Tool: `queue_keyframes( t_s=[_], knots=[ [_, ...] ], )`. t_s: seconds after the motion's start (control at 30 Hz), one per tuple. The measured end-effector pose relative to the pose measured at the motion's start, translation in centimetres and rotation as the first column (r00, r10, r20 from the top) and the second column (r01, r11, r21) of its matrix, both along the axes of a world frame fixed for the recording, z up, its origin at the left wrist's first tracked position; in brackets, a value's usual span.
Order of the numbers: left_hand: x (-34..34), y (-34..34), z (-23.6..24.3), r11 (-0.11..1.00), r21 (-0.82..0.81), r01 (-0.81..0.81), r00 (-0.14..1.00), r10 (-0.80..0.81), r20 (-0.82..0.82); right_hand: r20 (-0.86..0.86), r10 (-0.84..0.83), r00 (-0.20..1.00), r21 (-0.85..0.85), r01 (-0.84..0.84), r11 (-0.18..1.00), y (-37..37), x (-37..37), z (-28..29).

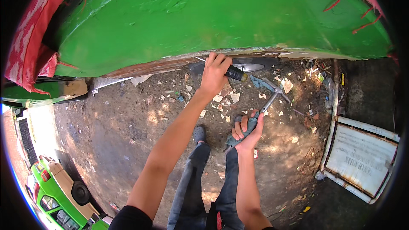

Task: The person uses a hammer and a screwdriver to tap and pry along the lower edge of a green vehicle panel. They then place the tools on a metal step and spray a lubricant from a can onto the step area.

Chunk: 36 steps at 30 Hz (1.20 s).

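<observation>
My left hand [214, 76] is closed round a screwdriver [235, 73] with a black handle and a yellowish butt end. Its thin blade shows left of my fingers, at the chipped lower edge of a green panel [221, 12]. Lower and to the right, my right hand [249, 134] grips a metal wrench [270, 101] with a branched, roughly T-shaped head. A blue-green rag [250, 126] is wrapped round the wrench's shaft under my fingers. The wrench head is apart from the screwdriver butt, to its lower right.
Pale broken flakes [234, 97] litter the dirt ground beneath the panel. A wheel [249, 67] shows under the panel's edge. Red frayed cloth [32, 34] hangs at the left. A rusty white framed sign [360, 157] lies at right; a green vehicle [59, 200] stands lower left.
</observation>
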State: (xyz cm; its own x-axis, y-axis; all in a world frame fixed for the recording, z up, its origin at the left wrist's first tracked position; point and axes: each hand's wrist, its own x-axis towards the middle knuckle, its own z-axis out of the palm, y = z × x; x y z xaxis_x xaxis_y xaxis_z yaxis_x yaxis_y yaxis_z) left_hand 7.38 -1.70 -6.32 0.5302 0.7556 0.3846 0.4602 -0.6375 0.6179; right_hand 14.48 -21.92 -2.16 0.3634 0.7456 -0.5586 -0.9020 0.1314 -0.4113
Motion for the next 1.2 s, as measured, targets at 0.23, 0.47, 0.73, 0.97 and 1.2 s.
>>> queue_keyframes(
  t_s=[0.23, 0.47, 0.73, 0.97, 1.2],
  knots=[
    [0.1, 0.7, -0.2, 1.000, 0.031, -0.003, 1.000, 0.004, -0.018, 0.082, 0.120, 0.989, 0.006, -0.121, 0.993, 0.2, 0.2, -0.2],
    [-0.5, 0.5, -0.8, 0.997, 0.052, 0.058, 0.991, -0.051, -0.121, -0.012, 0.136, 0.991, -0.007, -0.136, 0.991, 0.0, 0.2, -0.6],
    [-0.6, 0.5, -0.8, 0.996, 0.053, 0.065, 0.994, -0.060, -0.091, -0.034, 0.056, 0.998, 0.007, -0.056, 0.998, -0.3, -1.6, -0.9],
    [-0.3, 0.6, -0.9, 0.997, 0.064, 0.041, 0.996, -0.036, -0.086, -0.021, 0.119, 0.993, -0.047, -0.120, 0.992, -0.2, -1.6, -0.5],
    [-0.3, 1.2, -1.1, 0.998, 0.041, -0.043, 0.996, 0.046, -0.076, 0.010, 0.235, 0.972, -0.053, -0.234, 0.971, -0.5, -1.4, -1.2]
  ],
)
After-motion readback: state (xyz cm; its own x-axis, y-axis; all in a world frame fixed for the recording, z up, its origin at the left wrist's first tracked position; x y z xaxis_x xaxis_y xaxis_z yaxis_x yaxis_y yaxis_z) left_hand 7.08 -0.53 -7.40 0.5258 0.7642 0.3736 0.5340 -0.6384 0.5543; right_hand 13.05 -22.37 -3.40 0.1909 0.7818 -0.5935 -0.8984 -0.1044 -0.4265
